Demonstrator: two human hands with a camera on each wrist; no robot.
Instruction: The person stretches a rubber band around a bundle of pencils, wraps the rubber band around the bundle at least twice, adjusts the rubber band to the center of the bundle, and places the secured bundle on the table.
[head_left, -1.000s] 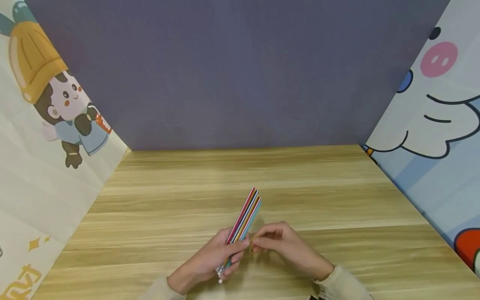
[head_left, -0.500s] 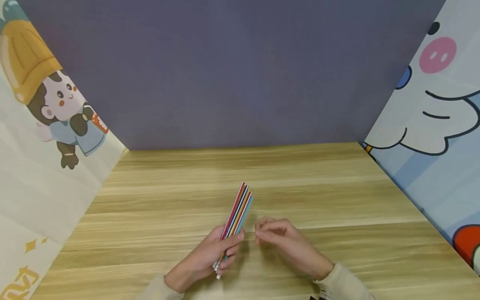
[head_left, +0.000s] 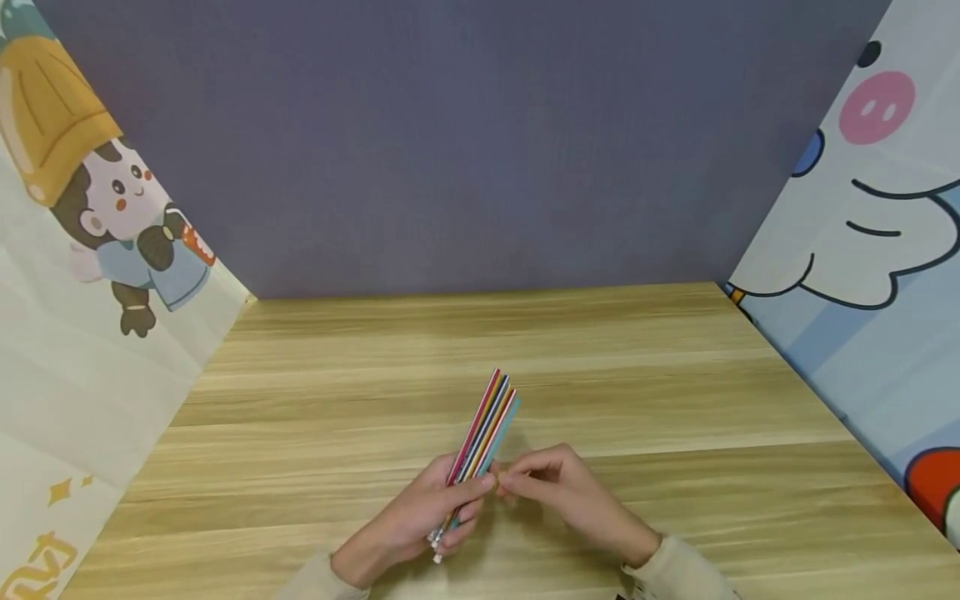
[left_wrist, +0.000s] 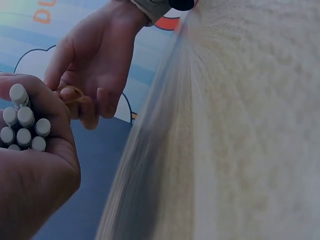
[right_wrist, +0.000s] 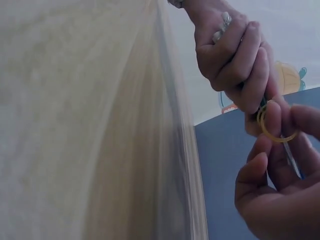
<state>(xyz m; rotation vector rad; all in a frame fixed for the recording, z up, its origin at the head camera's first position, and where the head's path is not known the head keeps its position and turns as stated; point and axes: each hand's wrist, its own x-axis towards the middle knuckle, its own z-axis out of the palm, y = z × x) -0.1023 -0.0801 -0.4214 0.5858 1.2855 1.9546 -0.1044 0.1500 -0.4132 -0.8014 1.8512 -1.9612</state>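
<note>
My left hand (head_left: 429, 506) grips a bundle of striped and coloured pencils (head_left: 483, 429), which slants up and away from me. Their white eraser ends (left_wrist: 25, 116) poke out below the palm, and the middle of the bundle is hidden by the fingers. With bent fingers and thumb, my right hand (head_left: 558, 482) holds a thin yellow rubber band (right_wrist: 272, 139) close beside the left thumb. In the right wrist view the band loops over a fingertip, next to the pencils. Fingertips of both hands almost meet in the head view.
A wood-grain table (head_left: 315, 392) lies under both hands. Behind it rises a grey-blue panel (head_left: 480, 150). Cartoon-printed sheets flank it, one on the left (head_left: 45, 283) and one on the right (head_left: 862, 358).
Half a second ago the hands stood apart; my right fingers have since come back left to the left thumb. The left hand and pencils shifted slightly left, then back right.
</note>
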